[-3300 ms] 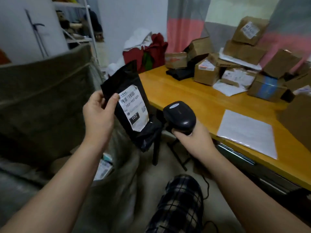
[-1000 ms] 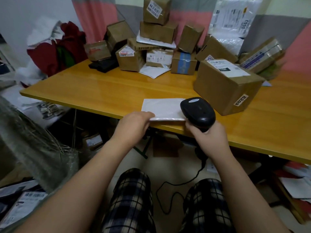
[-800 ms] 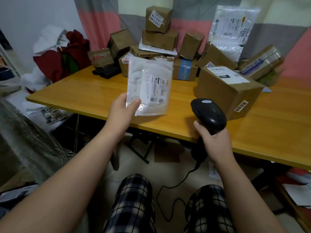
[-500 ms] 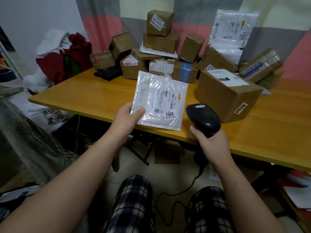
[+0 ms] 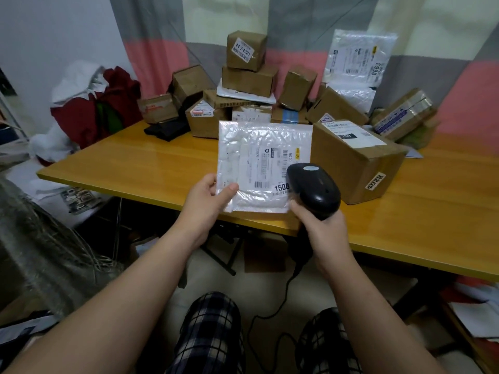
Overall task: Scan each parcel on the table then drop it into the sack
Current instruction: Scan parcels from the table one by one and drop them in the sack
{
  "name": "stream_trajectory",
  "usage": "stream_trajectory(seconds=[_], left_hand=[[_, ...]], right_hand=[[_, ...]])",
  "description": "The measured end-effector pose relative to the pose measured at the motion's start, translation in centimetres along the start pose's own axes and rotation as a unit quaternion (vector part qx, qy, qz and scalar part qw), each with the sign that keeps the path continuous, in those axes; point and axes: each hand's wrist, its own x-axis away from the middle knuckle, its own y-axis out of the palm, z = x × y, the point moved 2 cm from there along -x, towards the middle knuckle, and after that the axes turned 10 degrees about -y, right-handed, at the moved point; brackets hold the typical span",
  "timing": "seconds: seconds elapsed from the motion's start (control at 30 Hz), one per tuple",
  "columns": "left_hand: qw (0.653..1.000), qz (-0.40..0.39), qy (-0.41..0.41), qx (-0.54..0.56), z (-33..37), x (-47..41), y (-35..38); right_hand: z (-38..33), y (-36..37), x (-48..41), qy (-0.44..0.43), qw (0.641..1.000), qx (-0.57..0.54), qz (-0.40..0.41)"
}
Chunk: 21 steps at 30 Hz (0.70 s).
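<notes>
You've lifted the white mailer (image 5: 259, 152) off the table's (image 5: 162, 157) front edge. Left hand (image 5: 208, 201) pinches its corner, right hand (image 5: 324, 230) grips the scanner (image 5: 313, 190), now right at the label. Scan's basically on, sack (image 5: 35, 233) next.

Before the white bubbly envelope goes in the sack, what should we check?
1. Left hand pinches the white bubble envelope by its corner: ok.
2. Envelope's printed label faces the camera: ok.
3. Right hand grips the black handheld scanner: ok.
4. Scanner aimed at the barcode: cannot tell.
5. Scan done: cannot tell.
6. Grey woven sack mouth open: cannot tell.
</notes>
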Motion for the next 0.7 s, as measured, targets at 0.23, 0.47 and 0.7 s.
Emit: stream_trajectory(seconds=[0.23, 0.47, 0.7], left_hand=[[0.949, 0.092, 0.061, -0.297, 3.2, -0.1, -0.6], [0.957, -0.007, 0.031, -0.289, 4.5, -1.6, -1.4], [0.988, 0.116, 0.060, -0.088, 2.8, -1.9, -2.8]], right_hand=[[-2.7, 0.4, -1.8, -0.076, 0.980, 0.175, -0.056], [-4.6, 0.6, -1.6, -0.130, 0.956, 0.244, -0.093], [-4.8, 0.2, -0.8, -0.119, 0.963, 0.241, -0.017]])
